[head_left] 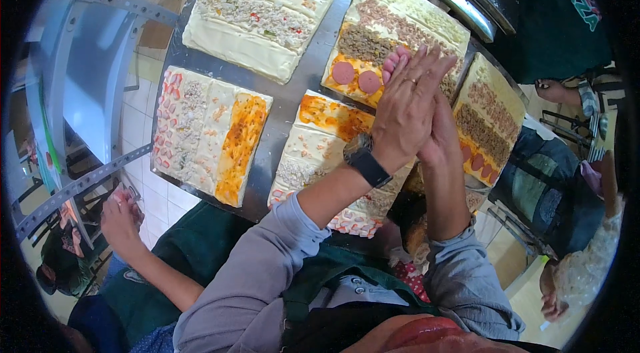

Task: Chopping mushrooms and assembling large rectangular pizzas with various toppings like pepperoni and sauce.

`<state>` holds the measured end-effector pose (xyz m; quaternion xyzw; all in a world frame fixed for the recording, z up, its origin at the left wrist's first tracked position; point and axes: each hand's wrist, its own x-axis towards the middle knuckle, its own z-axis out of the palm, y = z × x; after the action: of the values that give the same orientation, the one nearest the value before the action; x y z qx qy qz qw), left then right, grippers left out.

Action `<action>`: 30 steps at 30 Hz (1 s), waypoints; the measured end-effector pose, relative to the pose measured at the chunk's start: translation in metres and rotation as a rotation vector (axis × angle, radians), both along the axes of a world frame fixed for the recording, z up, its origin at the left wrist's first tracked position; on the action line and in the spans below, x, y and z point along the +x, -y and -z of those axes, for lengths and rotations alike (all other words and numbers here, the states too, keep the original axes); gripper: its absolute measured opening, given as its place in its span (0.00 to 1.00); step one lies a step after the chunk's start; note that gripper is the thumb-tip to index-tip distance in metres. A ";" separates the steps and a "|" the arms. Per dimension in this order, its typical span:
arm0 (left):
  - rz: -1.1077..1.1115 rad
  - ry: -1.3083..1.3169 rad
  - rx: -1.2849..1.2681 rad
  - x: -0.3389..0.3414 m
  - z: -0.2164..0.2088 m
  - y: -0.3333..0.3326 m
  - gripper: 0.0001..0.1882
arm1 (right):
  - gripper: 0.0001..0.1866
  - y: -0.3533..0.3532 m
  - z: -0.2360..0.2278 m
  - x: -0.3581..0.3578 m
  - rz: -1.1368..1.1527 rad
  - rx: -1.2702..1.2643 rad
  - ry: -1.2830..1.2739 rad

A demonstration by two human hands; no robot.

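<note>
My left hand [407,110], with a dark watch on its wrist, lies palm to palm against my right hand [439,132]. The left fingers stretch out flat. Most of the right hand is hidden behind them, with pink fingertips showing past the left one's edge. Whether anything small sits between the palms is hidden. Both hands are above a rectangular dough sheet [407,10] topped in bands of pale shreds, pink flakes, brown mince and orange sauce. Two round pink sausage slices [343,73] rest on its sauce. Below my left wrist is another topped sheet [320,143], partly covered by my arms.
More topped sheets lie on the metal table [267,133]: one at the far left [267,13], one at the near left [212,133], one at the right [490,120] with sausage slices. A co-worker's hand [120,220] is at left. Another person [563,33] stands far right.
</note>
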<state>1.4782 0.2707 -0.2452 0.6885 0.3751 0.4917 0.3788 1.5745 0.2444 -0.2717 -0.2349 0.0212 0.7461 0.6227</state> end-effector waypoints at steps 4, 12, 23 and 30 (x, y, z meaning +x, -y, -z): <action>0.032 0.070 -0.119 0.013 0.003 -0.012 0.29 | 0.21 -0.022 -0.008 0.012 -0.137 0.146 -0.035; 0.040 0.125 -0.029 0.038 0.017 -0.058 0.33 | 0.19 -0.065 -0.001 0.054 -0.195 0.042 0.058; -0.033 1.060 -0.495 -0.061 -0.012 -0.064 0.27 | 0.17 -0.139 0.005 0.064 -0.547 0.317 1.481; -0.193 0.958 -0.760 -0.110 -0.011 0.009 0.24 | 0.10 -0.142 0.016 0.054 -0.565 0.487 1.911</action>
<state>1.3685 0.2621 -0.2339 0.1714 0.3730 0.6103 0.6775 1.6284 0.3864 -0.2876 -0.5946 -0.6919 0.3505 0.2118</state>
